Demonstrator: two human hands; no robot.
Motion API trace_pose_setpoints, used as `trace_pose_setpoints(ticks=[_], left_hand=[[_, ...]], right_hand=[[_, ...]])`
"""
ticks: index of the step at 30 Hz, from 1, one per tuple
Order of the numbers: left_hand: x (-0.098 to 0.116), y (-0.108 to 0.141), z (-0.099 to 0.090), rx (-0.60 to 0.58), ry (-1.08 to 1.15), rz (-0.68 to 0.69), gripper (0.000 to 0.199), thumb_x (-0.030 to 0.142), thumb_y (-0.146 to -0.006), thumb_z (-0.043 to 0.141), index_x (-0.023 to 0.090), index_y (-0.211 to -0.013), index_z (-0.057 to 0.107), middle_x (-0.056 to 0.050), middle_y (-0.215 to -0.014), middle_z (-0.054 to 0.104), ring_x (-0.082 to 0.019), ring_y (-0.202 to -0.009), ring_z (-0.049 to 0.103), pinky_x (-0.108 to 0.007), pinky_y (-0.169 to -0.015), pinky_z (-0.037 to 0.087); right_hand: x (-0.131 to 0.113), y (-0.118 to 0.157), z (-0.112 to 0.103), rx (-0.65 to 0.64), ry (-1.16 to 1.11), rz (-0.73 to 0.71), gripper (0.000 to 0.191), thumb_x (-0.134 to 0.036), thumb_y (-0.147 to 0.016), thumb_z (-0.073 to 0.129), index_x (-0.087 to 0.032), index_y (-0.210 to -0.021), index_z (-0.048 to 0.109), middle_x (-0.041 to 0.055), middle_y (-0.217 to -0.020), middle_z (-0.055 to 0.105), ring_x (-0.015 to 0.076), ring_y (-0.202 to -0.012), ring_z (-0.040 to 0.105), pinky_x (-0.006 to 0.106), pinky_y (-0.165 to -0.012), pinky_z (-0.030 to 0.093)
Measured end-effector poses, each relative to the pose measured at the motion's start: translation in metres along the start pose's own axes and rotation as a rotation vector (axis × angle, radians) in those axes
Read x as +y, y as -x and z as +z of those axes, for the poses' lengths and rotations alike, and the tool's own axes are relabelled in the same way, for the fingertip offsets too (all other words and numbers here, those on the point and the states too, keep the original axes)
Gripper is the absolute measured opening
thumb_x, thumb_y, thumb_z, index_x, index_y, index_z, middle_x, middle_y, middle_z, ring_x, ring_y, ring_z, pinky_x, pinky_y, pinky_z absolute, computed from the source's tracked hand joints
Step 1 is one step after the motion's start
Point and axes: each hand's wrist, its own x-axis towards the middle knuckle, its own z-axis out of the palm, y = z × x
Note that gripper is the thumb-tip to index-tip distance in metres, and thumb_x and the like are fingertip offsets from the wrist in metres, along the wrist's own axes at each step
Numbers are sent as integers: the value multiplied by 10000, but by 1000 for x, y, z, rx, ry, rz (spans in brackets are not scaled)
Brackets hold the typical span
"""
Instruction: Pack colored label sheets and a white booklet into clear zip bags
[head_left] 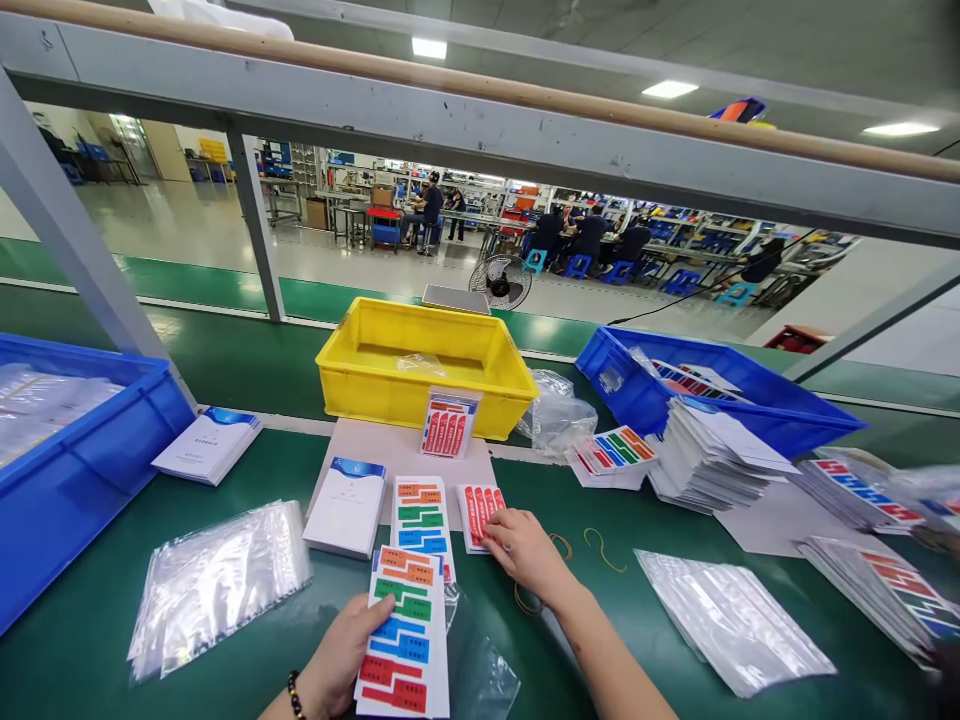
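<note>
from where i stand, the yellow bin (390,395) sits at the back of the green table (570,480), and the work lies in front of it. the left hand (349,640), at the table's near edge straight out from the bin, is closed around a stack of multicoloured label sheets (405,640), thumb pressed on top. the right hand (525,545) is nearer the bin, its fingertips on the lower right corner of the red label sheets (476,505); i can't tell whether it has pinched one or only touches them.

between those sheets and the white booklets (349,505), also in front of the bin, lies another multicoloured pile (421,520), partly overlapped by the held stack. a clear packet with red labels (450,425) stands against the bin's front wall. crumpled clear plastic (562,415) is just beside the bin, on its right.

farther out, clear bags (225,575) lie in front of the bin and to its left, more bags (735,620) in front and to its right. a blue bin (150,420) stands well to its left, a second blue bin (787,410) to its right. beyond it are a black fan (499,283) and people seated at benches (589,235).
</note>
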Motion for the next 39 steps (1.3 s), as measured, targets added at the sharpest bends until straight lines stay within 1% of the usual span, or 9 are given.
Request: trace_pose_setpoints(ticks=[6,9,11,15,19,22,28,33,39], left_hand=[[1,-2,-2,9,22,-34,289,325,-711,722,70,-821,642,-147,-741,749,-272,-705,717,-315,-644,558],[-2,-5,-4,-11,66,-17,331,384,-758,663,66,-852,653,-146,-767,749,-270,-741,714,-336,-703,549],[-4,-6,-5,-70,122,16,397,442,-775,622,67,-902,659,-143,-814,749,-269,-781,707,-358,-752,536],[-7,-6,-5,-158,162,88,488,531,-732,623,68,-874,681,-153,-856,740,-292,-861,680,-378,-794,509],[-7,-2,-4,-173,-1,186,405,415,-641,756,60,-829,698,-153,-816,740,-286,-798,684,-334,-722,509],[-7,1,-4,-192,-15,189,404,374,-606,789,71,-858,699,-150,-830,738,-271,-748,689,-335,-707,510],[-14,3,-4,-122,-106,159,402,401,-601,785,86,-831,690,-132,-732,737,-244,-655,683,-338,-659,518],[-14,8,0,-193,-204,289,412,365,-608,785,114,-920,692,-120,-863,734,-267,-815,668,-362,-779,499],[-12,14,3,-204,-344,306,410,389,-662,737,116,-964,691,-118,-847,729,-267,-778,659,-358,-746,500]], right_hand=[[-10,4,-2,248,-5,19,334,-72,-842,358,-154,-1020,628,120,-938,624,226,-856,577,387,-730,462],[-49,10,-15,558,-47,-20,371,-75,-838,419,-212,-1158,547,109,-1007,595,240,-930,559,413,-755,461],[-84,15,-20,601,-102,-157,415,-57,-810,455,-227,-1184,520,91,-959,609,232,-883,564,399,-724,461],[-141,18,-8,417,-185,-378,241,-113,-826,419,-134,-999,586,80,-750,629,197,-675,546,339,-575,439],[-152,18,3,343,-260,-414,279,-279,-912,352,-133,-878,587,68,-670,601,192,-610,524,323,-528,418],[-140,23,-3,326,-383,-256,267,-283,-920,349,-148,-938,579,80,-752,622,193,-666,560,325,-584,457],[-126,28,-9,153,-676,364,217,-327,-886,447,-172,-899,599,36,-697,636,145,-554,596,226,-515,483],[-132,22,-10,117,-698,325,208,-335,-851,479,-187,-830,624,39,-738,610,152,-589,578,241,-541,479],[-129,24,-5,106,-1118,438,443,-351,-812,553,-187,-1210,446,82,-913,640,199,-750,635,311,-660,533]])
